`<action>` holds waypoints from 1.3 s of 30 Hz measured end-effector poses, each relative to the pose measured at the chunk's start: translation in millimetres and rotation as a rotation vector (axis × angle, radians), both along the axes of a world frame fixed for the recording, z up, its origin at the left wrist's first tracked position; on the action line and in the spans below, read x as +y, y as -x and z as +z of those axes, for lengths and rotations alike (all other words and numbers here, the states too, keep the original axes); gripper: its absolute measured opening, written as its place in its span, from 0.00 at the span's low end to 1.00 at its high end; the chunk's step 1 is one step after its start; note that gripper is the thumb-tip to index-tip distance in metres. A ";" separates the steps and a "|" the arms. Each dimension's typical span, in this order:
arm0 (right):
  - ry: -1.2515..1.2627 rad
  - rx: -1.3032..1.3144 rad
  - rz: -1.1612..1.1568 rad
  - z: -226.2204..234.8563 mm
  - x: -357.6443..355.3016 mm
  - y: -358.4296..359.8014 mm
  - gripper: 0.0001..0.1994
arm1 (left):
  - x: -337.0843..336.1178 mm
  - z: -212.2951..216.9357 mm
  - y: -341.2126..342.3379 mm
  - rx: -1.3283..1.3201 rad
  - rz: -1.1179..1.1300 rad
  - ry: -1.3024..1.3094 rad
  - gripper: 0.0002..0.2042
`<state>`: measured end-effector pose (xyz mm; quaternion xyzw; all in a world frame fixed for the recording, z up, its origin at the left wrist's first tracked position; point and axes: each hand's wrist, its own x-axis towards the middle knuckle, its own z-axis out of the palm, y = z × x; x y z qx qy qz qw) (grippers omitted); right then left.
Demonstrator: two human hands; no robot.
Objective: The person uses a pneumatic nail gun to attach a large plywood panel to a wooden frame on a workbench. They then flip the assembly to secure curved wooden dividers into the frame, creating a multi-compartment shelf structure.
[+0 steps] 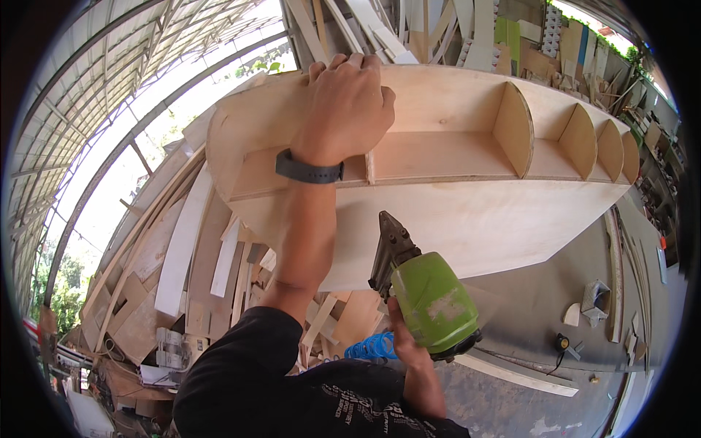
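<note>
In front of me stands a long plywood shelf unit [438, 219], with several upright dividers [515, 131] parting its open compartments. My left hand [349, 106], a dark band on its wrist, reaches across the unit, its fingers hooked over the far top edge. Lower down, my right hand [412, 349] grips a green nail gun [434, 301] by its handle, which is mostly hidden. The gun's dark nose points up toward the unit's front face, below the compartment edge; whether it touches the wood I cannot tell. A blue coiled air hose [371, 346] shows beside my right hand.
Wood strips and offcuts [193, 241] lie piled at the left. More boards [365, 29] lean at the back. On the grey worktop [504, 321] at the right are a tape measure [561, 342], a small metal box-shaped piece [596, 303] and a long wood strip [518, 376].
</note>
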<state>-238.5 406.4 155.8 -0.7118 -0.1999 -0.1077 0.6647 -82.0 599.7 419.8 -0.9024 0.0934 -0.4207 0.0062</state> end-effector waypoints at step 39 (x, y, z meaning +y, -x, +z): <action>0.007 -0.499 -0.119 6.7 48.3 -9.9 0.21 | -9.7 -4.8 11.9 -0.081 0.089 -0.104 0.13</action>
